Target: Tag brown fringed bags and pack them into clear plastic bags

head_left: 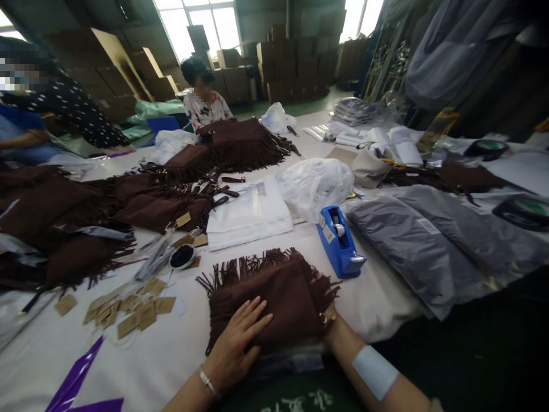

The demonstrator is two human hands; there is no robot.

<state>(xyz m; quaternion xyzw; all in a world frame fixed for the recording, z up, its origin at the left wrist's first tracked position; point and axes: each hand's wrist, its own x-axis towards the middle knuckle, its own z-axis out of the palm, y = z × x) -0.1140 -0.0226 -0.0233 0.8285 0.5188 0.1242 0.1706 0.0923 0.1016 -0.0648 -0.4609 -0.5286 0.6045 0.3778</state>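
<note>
Long white worktable (386,309) spanning the view; fringed brown suede bag (274,303) on it, at 12 o'clock from the body, between both hands. Left hand (240,343) flat on the suede, fingers spread, no clamp; right hand (329,326) at the bag's right edge, fingers hidden, grip unclear. Blue tape dispenser (341,246) at 1 o'clock; kraft tags (132,303) at 10 o'clock.

Hands (238,343) on fringed suede bag (270,303)

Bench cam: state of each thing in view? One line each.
left hand: flat on the suede, fingers spread
right hand: at the suede's near edge, partly hidden
fringed brown suede piece: folded, lying flat
blue tape dispenser: roll loaded, untouched
clear plastic bag: crumpled, puffed up
grey polybagged goods: lying flat
kraft hang tags: loose, scattered
</note>
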